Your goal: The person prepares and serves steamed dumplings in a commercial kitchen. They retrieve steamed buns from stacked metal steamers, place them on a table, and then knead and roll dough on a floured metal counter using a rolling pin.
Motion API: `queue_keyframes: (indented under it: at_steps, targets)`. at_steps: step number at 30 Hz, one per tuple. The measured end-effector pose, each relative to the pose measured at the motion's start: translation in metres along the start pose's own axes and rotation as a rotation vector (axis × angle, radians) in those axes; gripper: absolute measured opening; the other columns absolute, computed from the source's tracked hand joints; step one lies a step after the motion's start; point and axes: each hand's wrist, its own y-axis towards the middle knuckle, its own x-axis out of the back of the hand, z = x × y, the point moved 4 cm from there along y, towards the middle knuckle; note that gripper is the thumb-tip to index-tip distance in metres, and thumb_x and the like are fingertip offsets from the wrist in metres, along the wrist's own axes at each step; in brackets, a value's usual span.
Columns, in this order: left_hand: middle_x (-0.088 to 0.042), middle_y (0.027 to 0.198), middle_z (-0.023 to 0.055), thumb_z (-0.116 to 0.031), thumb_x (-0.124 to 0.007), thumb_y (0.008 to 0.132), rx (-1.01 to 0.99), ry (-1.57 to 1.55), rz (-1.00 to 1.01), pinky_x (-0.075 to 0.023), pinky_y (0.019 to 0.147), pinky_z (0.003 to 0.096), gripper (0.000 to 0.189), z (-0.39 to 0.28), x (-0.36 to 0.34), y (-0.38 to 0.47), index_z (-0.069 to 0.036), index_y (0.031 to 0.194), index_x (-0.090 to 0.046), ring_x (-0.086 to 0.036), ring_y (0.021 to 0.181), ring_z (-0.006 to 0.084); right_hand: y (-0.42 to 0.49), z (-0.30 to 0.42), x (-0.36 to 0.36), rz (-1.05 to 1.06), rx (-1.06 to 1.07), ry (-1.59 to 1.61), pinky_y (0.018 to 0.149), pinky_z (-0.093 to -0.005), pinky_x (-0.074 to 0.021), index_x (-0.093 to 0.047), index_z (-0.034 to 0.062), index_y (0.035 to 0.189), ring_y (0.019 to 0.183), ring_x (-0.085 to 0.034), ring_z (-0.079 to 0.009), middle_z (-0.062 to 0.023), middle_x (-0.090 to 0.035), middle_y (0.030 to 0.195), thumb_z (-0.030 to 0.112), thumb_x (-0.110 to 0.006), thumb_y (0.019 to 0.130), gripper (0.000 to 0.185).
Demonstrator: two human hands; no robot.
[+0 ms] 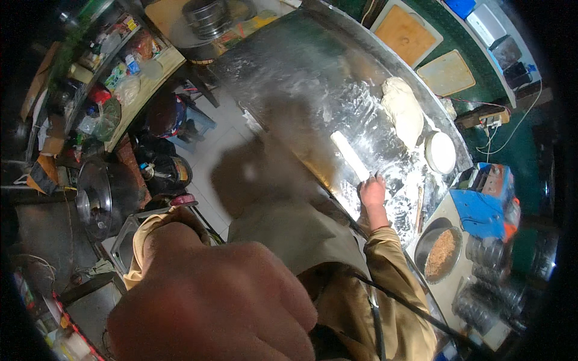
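My right hand (374,192) rests on the floured metal worktop (289,58), its fingers at the near end of a long white roll of dough (350,155). Whether the fingers grip the roll is not clear. My left hand (212,298) is raised close to the camera, large and blurred, with its fingers curled; its palm side is hidden. A large lump of dough (403,110) lies farther back on the worktop, beside a round white container (440,152). A thin stick (420,203) lies in the flour to the right of my right hand.
A metal bowl of brown crumbly food (440,255) stands at the right, near a blue box (478,207) and stacked metal containers (487,257). Cluttered shelves (149,85), a large lidded pot (106,198) and a blue stool (198,124) are at the left.
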Motion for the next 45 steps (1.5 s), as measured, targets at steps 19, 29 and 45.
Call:
queue_keyframes:
  at_steps: [19,29,45]
  targets:
    - [-0.057,0.073,0.0054,-0.026,-0.048,0.105,0.011,0.025,-0.042,-0.0400,0.055,0.0358,0.031,0.001,0.006,-0.006,-0.002,0.096,-0.065,-0.054,0.059,0.0192,0.002,-0.003,-0.005,-0.017,0.020,-0.022,0.113,-0.0482,-0.0403,-0.066,-0.0104,0.117,0.129,-0.052,-0.0482,-0.0360,-0.051,0.142,0.020,-0.064,0.091,0.040]
    - [-0.057,0.074,0.0056,-0.025,-0.050,0.104,0.011,0.047,-0.062,-0.0409,0.056,0.0356,0.029,0.000,0.009,-0.012,-0.002,0.097,-0.066,-0.054,0.060,0.0189,0.001,0.001,-0.001,0.001,0.004,0.037,0.113,-0.0492,-0.0403,-0.067,-0.0106,0.114,0.127,-0.052,-0.0492,-0.0357,-0.052,0.140,0.018,-0.065,0.091,0.037]
    - [-0.058,0.076,0.0060,-0.024,-0.052,0.103,0.004,0.069,-0.079,-0.0423,0.058,0.0352,0.026,-0.001,0.008,-0.015,-0.002,0.100,-0.066,-0.054,0.063,0.0185,0.004,-0.008,-0.013,-0.013,0.032,-0.046,0.113,-0.0488,-0.0393,-0.068,-0.0064,0.115,0.127,-0.052,-0.0473,-0.0336,-0.056,0.136,0.022,-0.067,0.091,0.037]
